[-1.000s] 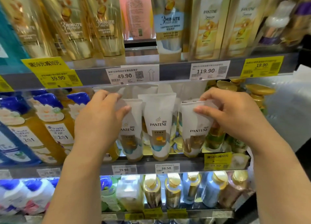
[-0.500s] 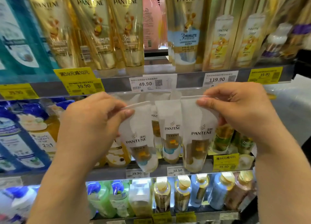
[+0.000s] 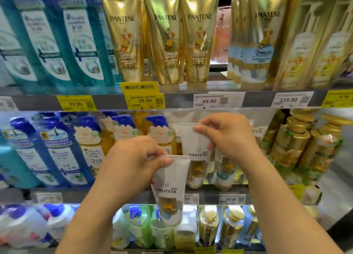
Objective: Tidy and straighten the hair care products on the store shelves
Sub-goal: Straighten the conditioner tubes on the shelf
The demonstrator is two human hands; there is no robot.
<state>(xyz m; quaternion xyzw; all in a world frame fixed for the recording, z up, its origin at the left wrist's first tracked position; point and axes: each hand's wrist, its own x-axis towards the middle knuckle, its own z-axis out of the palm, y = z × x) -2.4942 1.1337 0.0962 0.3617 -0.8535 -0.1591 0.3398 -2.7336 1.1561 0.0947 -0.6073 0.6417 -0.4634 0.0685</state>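
My left hand (image 3: 131, 164) pinches the flat top of a white Pantene tube (image 3: 169, 190), held out in front of the middle shelf and hanging cap-down. My right hand (image 3: 229, 137) grips the top edge of a second white Pantene tube (image 3: 194, 144), which stands cap-down on the middle shelf (image 3: 210, 195). More white tubes (image 3: 222, 175) stand behind and beside it, partly hidden by my right hand.
Gold Pantene tubes (image 3: 166, 37) and teal bottles (image 3: 80, 43) fill the top shelf. Blue-capped bottles (image 3: 57, 148) stand left on the middle shelf, gold bottles (image 3: 290, 139) right. Price tags (image 3: 209, 100) line the shelf edges. Small bottles (image 3: 210, 225) fill the lower shelf.
My left hand has pulled its tube out from the row, lower and toward me. My right hand has shifted left along the row. The view has tilted up.
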